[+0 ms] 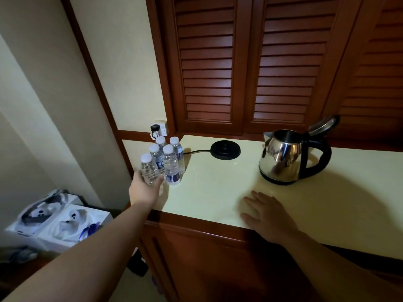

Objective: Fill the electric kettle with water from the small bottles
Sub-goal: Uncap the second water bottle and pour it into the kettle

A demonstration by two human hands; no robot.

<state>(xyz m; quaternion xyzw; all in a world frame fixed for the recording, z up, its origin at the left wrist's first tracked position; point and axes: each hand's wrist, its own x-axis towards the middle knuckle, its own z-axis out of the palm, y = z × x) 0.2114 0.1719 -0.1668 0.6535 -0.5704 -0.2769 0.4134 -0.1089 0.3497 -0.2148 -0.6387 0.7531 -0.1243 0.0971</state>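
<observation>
Left hand takes one small bottle; kettle stands open on the bench.

The kettle [283, 159] sits off its base [225, 150], lid up, spout pointing left, contents unseen. The left hand [145, 190] has its grip wrapped round a capped bottle [149, 172], tilted left beside four upright bottles [171, 162]. The right hand [267, 213] lies spread flat on the bench [218, 192].

Both forearms bare, apparently sleeveless; left hand [142, 190], right hand [268, 214] unadorned.

Left hand [145, 189] outstretched, fingers curled; right hand [267, 212] flat, open.
</observation>
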